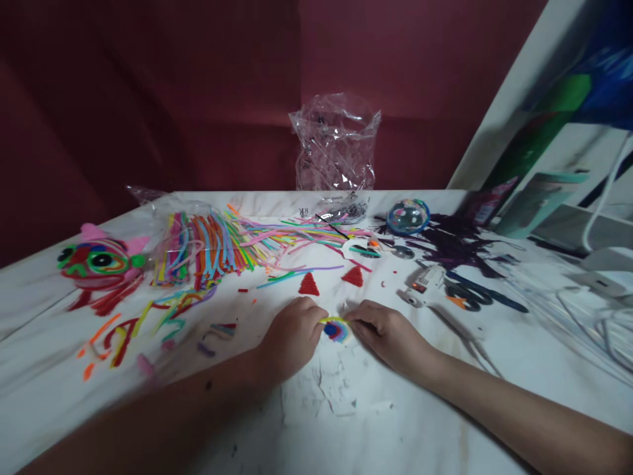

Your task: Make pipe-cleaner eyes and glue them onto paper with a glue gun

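My left hand [297, 335] and my right hand [388, 333] face each other low over the table. A short yellow pipe cleaner [334, 320] runs between their fingertips, with both hands pinching its ends. Just under it is a small rounded piece [337, 332] of curved strips in blue, red and pale colours, partly covered by the yellow one. Beyond my hands lie two red triangles, a left one [309, 284] and a right one [353, 276]. A paper with faint marks [336, 386] lies in front.
Bundled pipe cleaners [198, 247] spill from a clear bag at the back left, beside a colourful animal figure [101, 260]. A glue gun [425, 285] and black-handled scissors [467, 295] lie right. Dark purple strips [455, 241] surround a clear dome [408, 216]. Cut scraps [121, 336] are scattered left.
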Action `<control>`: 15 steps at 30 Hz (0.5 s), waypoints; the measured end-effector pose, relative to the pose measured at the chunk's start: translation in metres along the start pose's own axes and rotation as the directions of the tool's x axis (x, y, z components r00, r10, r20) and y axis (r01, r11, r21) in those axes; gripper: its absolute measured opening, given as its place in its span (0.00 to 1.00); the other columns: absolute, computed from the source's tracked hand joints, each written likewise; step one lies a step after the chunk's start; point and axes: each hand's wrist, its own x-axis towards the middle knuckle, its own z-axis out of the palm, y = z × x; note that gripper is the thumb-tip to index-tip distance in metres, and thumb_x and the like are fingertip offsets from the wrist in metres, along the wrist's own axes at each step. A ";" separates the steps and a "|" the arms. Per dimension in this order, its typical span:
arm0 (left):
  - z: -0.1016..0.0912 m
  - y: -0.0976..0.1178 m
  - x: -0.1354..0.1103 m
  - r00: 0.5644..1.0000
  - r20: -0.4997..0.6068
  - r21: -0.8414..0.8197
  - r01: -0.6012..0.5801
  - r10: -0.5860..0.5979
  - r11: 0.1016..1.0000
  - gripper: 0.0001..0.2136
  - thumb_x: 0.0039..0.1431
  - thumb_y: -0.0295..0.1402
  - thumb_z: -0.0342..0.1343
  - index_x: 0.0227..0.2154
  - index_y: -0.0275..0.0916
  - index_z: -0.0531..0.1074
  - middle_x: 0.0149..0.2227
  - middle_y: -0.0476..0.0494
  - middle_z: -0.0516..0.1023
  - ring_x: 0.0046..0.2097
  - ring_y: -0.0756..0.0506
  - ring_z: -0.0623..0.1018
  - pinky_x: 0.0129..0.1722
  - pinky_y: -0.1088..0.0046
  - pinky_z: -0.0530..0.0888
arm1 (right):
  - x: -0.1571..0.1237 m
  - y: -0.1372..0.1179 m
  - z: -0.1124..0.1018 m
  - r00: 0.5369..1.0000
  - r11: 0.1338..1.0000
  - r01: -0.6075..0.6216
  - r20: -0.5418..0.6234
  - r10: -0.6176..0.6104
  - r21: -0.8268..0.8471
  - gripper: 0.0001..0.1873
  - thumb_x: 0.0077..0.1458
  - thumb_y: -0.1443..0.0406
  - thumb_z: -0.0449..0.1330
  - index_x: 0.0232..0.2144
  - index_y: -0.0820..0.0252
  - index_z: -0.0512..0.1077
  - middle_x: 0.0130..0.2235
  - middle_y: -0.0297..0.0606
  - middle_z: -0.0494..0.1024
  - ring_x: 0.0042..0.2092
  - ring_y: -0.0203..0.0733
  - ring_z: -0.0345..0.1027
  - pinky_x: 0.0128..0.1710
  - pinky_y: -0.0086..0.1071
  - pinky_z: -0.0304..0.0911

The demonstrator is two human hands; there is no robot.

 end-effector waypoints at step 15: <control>-0.002 -0.001 0.000 1.000 -0.027 -0.004 -0.015 0.015 1.000 0.08 0.54 0.21 0.49 0.25 0.36 0.71 0.29 0.42 0.71 0.36 0.44 0.71 0.36 0.68 0.68 | 0.001 0.007 0.000 0.999 0.998 0.050 -0.008 -0.051 -0.046 0.14 0.58 0.71 0.50 0.35 0.57 0.75 0.32 0.39 0.75 0.33 0.39 0.71 0.33 0.30 0.66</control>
